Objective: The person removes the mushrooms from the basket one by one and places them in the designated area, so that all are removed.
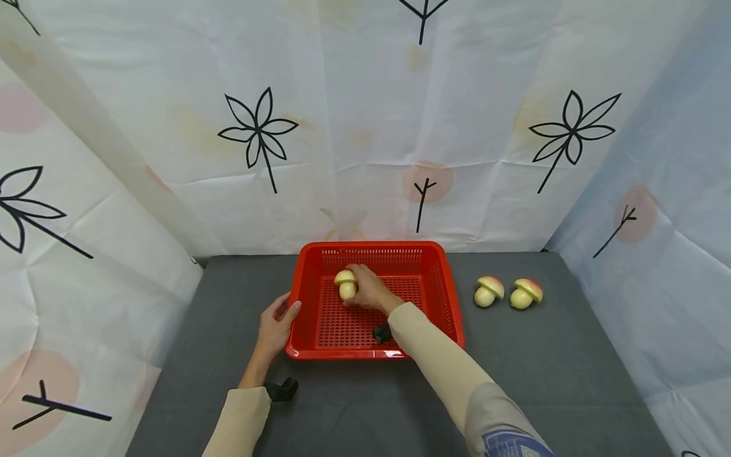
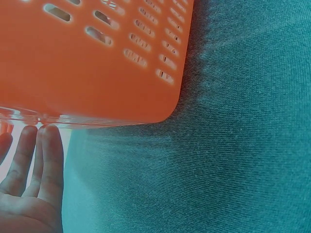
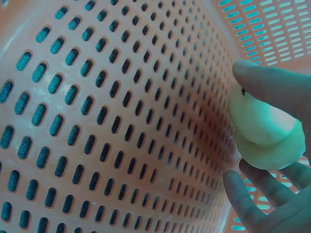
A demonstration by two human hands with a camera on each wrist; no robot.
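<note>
Inside the red plastic basket, my right hand holds a toy mushroom with a pale yellow cap and a cream stem, over the basket's left part. In the right wrist view the thumb presses on one end of the mushroom and fingers of the right hand lie along its other side. My left hand touches the basket's left side. The left wrist view shows that hand's fingers straight, their tips at the outer wall of the basket.
Two more toy mushrooms, one nearer the basket and one farther right, lie on the grey cloth-covered table. A white printed curtain hangs behind and at both sides. Each wrist wears a black strap.
</note>
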